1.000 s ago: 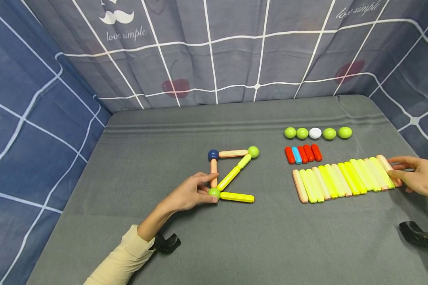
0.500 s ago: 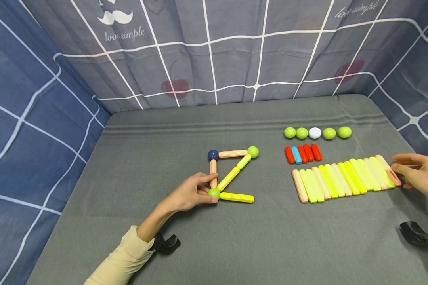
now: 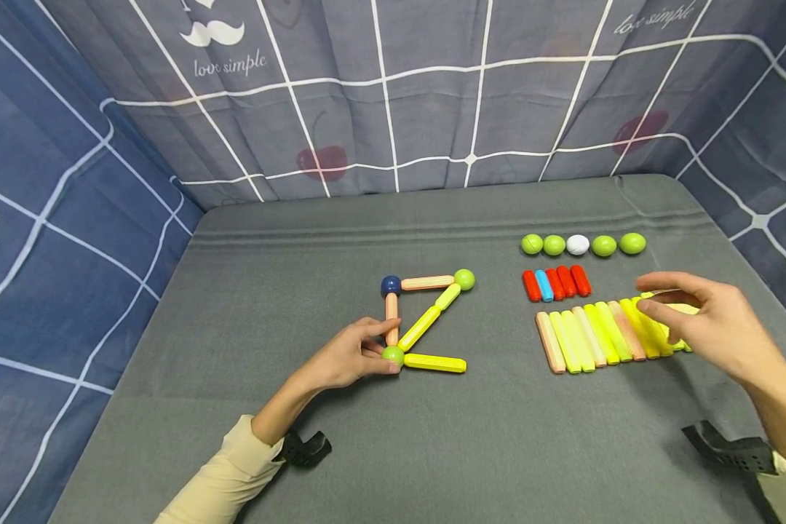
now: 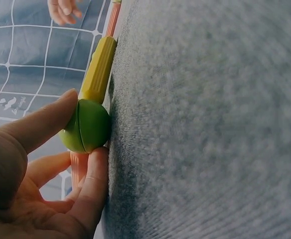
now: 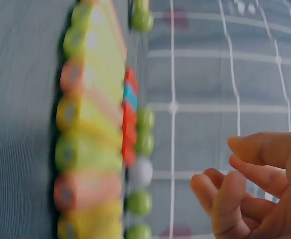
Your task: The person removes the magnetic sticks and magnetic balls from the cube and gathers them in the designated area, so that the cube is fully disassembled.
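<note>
My left hand (image 3: pixel 348 355) pinches a green ball (image 4: pixel 93 127) between thumb and fingers at the near-left corner of a stick-and-ball figure. A pink stick (image 3: pixel 391 320) runs from this ball to a dark blue ball (image 3: pixel 391 285). Another pink stick (image 3: pixel 428 282) reaches a second green ball (image 3: pixel 464 279). Slanting between the green balls are a long yellow stick (image 3: pixel 420 327) and a shorter one (image 3: pixel 448 296). A separate yellow stick (image 3: pixel 436 363) points right from the held ball. My right hand (image 3: pixel 714 320) hovers over the row of sticks (image 3: pixel 589 338), fingers loosely bent, nothing between them.
Behind the long row lie short red sticks (image 3: pixel 566 280) and a blue one (image 3: pixel 544 286). Farther back stand several green balls (image 3: pixel 604 246) and a white ball (image 3: pixel 578 244). Grey cloth (image 3: pixel 268 291) covers the table; a checked curtain (image 3: pixel 426 116) encloses the back and sides.
My right hand has come away from the row's right end, moving left and up above the sticks. The left hand still pinches the green ball, and the figure is unchanged.
</note>
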The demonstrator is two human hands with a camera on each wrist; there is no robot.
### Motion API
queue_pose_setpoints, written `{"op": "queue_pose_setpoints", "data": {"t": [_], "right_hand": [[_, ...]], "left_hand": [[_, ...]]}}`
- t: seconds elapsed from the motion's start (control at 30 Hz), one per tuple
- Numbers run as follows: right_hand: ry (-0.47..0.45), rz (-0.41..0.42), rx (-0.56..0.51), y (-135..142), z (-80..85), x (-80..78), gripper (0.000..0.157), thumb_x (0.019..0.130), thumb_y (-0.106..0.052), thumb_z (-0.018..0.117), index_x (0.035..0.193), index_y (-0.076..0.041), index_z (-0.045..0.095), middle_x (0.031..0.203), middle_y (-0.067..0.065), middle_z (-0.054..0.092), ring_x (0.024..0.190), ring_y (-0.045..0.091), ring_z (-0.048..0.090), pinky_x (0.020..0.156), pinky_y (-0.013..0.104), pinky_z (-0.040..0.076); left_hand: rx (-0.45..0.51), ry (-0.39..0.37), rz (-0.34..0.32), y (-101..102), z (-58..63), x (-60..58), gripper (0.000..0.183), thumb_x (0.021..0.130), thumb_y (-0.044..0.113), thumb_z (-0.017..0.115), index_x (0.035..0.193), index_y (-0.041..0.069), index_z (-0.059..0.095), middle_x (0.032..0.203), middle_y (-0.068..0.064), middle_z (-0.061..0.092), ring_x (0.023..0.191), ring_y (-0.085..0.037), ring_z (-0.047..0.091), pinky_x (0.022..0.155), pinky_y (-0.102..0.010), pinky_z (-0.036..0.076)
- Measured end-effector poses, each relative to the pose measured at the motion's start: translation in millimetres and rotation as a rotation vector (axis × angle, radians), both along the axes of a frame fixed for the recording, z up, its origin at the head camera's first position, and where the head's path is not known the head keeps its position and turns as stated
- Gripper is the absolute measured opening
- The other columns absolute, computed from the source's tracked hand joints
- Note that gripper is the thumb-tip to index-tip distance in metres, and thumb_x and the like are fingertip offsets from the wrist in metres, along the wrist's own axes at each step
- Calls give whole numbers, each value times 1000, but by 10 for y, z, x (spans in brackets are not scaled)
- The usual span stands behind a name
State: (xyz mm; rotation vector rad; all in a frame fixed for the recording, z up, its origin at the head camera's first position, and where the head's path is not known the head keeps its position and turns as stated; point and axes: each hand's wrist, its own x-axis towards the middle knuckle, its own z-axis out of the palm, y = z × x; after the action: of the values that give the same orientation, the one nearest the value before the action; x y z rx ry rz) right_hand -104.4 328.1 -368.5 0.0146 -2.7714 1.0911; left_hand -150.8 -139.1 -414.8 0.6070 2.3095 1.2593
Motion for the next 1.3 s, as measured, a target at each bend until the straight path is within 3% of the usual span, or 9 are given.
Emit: {"op": "queue_pose_setpoints", "data": {"t": [0.2, 0.3, 0.4, 0.53, 0.7, 0.97, 1.13, 1.3], "right_hand": [[-7, 141, -106, -474, 29, 19, 26, 90, -11, 74, 115, -13, 69, 102, -5, 70, 84, 2, 63, 63, 19, 46], [-46, 246, -166, -712, -3, 31, 26, 91, -11, 73, 116, -11, 68, 105, 5, 70, 90, 5, 64, 60, 23, 49], [-118, 348, -265, -940, -61, 25, 27, 91, -9, 72, 117, -5, 65, 103, 15, 67, 78, 14, 65, 53, 29, 51], [-179, 443, -322, -1200, -156, 12, 27, 91, -7, 72, 116, -1, 65, 106, 16, 64, 74, 17, 63, 49, 31, 51], [-179, 550, -279, -1472, -275, 7, 26, 90, -6, 73, 114, -4, 66, 109, 11, 65, 86, 14, 63, 51, 30, 51], [-122, 635, -87, -1761, -450, -87, 33, 84, -5, 77, 116, -8, 68, 107, -1, 66, 94, 14, 61, 83, 35, 50], [-129, 671, 0, -1845, -497, -128, 39, 83, -4, 76, 120, -10, 67, 108, -4, 65, 93, 13, 59, 83, 36, 49], [-80, 676, 33, -1910, -509, -150, 37, 81, 3, 74, 114, -12, 70, 101, -7, 65, 86, 11, 58, 77, 32, 49]], "left_hand": [[12, -5, -7, -4, 1, -2, 75, 82, 12, 82, 148, 5, 45, 118, -12, 52, 94, -18, 58, 80, -25, 54], [17, -5, -10, -8, -2, -5, 76, 83, 12, 82, 148, 5, 44, 118, -12, 51, 94, -18, 58, 80, -25, 54], [16, 3, -9, -10, -6, -5, 75, 82, 11, 82, 148, 5, 45, 117, -12, 51, 94, -18, 58, 79, -25, 54], [12, -6, 0, -5, -6, -6, 76, 82, 12, 82, 148, 6, 45, 116, -11, 51, 93, -18, 58, 78, -25, 54], [22, -30, 5, 2, -6, -12, 76, 82, 12, 82, 148, 6, 45, 116, -11, 52, 94, -18, 59, 79, -25, 55], [16, -24, 6, -1, -10, -23, 75, 82, 12, 82, 147, 6, 46, 116, -11, 52, 94, -18, 59, 78, -25, 55], [21, -27, 5, -3, -12, -30, 75, 82, 12, 82, 147, 6, 46, 116, -11, 52, 94, -18, 59, 79, -25, 55], [24, -22, 0, -10, -15, -20, 75, 82, 13, 82, 147, 6, 46, 116, -12, 52, 94, -19, 59, 79, -25, 54]]}}
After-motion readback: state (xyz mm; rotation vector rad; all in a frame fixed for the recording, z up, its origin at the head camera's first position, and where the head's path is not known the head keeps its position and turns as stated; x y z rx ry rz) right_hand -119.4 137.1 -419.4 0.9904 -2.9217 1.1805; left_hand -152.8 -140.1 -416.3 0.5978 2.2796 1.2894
